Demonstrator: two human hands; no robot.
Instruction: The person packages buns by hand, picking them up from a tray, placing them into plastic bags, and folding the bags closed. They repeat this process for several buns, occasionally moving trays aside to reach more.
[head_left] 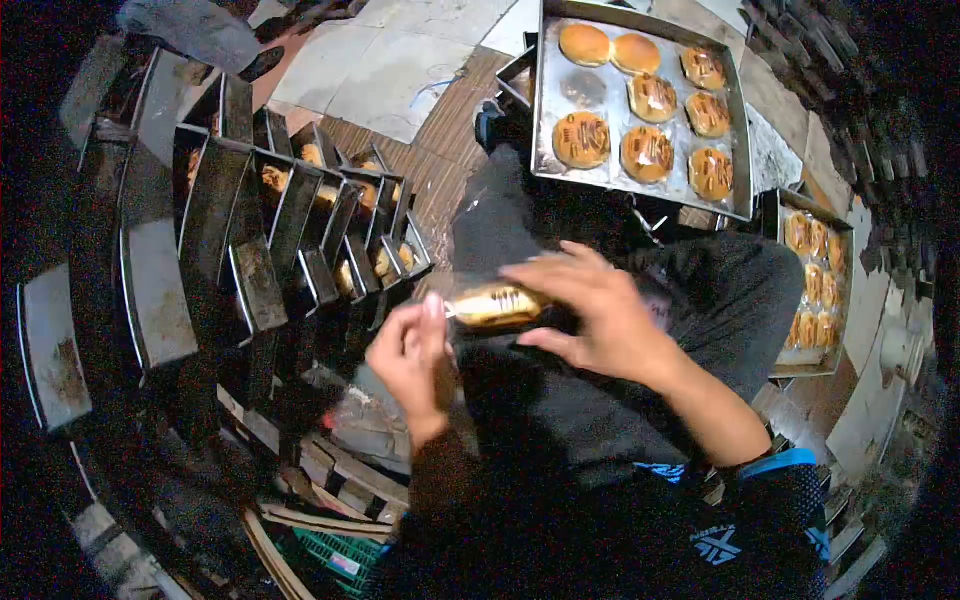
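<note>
A dim bakery floor of pale tiles and wood planks is lying beyond the hands. The right hand (600, 315) is curling over a glazed bun (497, 305) in clear wrapping, gripping it from above. The left hand (412, 360) is pinching the wrapper's near end. Beyond the right hand a metal tray (560, 140) is carrying round buns (648, 153); left of the left hand stacked trays (290, 230) are leaning.
</note>
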